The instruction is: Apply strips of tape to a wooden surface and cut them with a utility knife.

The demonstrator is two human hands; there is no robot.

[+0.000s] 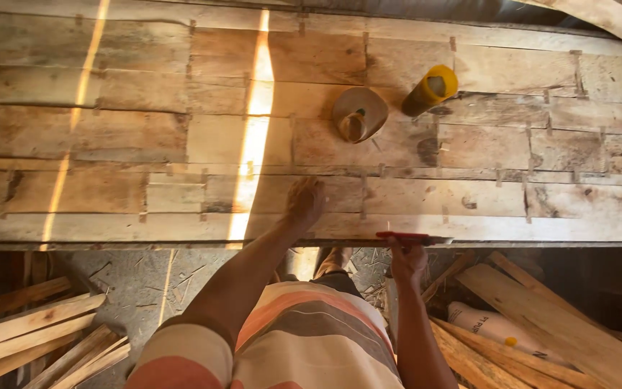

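While left hand lies flat, unclenched, on plank panel, my right hand grasps red-handled tool against panel's near edge; tan cone, yellow bottle beyond.

Rough matt wooden planks; glossy yellow plastic bottle.

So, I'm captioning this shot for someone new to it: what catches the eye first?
A bright streak of sunlight falls across the patched wooden panel left of centre. The left hand lies flat on the panel, while the right hand holds a red-handled tool at its near edge. Further back stand a tan bottle and a yellow-capped bottle.
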